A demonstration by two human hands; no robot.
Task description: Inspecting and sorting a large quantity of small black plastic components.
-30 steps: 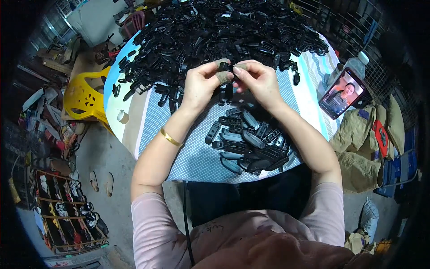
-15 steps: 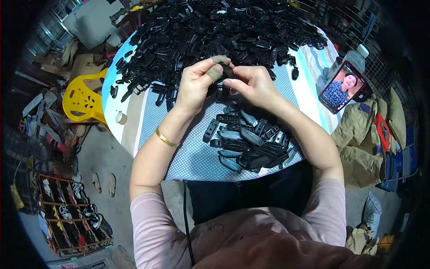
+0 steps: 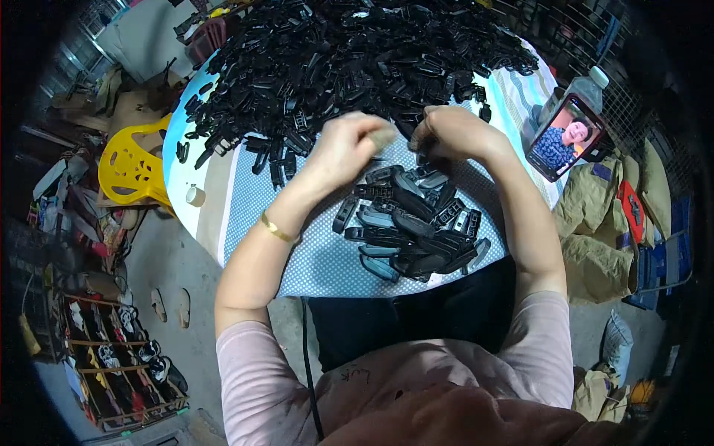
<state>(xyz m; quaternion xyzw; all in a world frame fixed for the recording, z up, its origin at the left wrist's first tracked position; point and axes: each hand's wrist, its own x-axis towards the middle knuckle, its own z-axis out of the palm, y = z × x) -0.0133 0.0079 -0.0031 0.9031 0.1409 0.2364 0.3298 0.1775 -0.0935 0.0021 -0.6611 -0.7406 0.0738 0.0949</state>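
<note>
Head view: our left hand (image 3: 343,149) at frame centre, curled, thumb taped, grasp contents unclear. Our right hand (image 3: 454,134) beside it, clenched at edge of large black-parts heap (image 3: 335,59), upper centre. Smaller assembled pile (image 3: 413,223) below hands on round table (image 3: 245,201).

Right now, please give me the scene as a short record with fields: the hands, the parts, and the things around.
left hand: raised above the table, thumb tip wrapped in pale tape
right hand: at the near edge of the big heap
big heap: black plastic parts, far half of the table
small pile: black parts, below the hands
table: round, dotted blue cloth
phone: propped at right, screen lit
</note>
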